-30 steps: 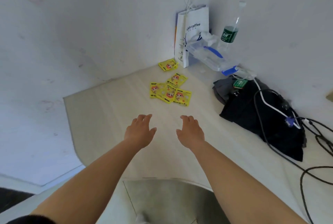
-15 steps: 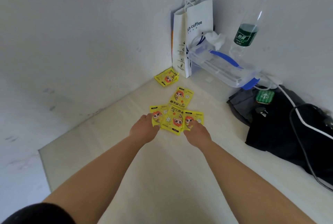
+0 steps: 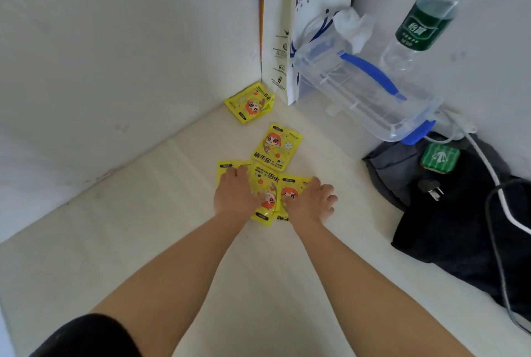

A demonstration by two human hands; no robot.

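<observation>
— Yellow packets (image 3: 265, 184), three overlapped, directly under both hands. Laid lengthwise, pointing away toward the paper bag (image 3: 290, 40).
— Hands?
— Left hand (image 3: 234, 197) flat, fingers straight, pressing the left packet (image 3: 227, 167). Right hand (image 3: 311, 201) on the right packet (image 3: 296, 181), fingers bent past its edge; gripping or not, cannot tell.
— Nearer to the middle one?
— Neither; equally close, between the thumbs.
— Compared with half a second ago?
— Then only at the near edges; now further forward, covering more.
</observation>
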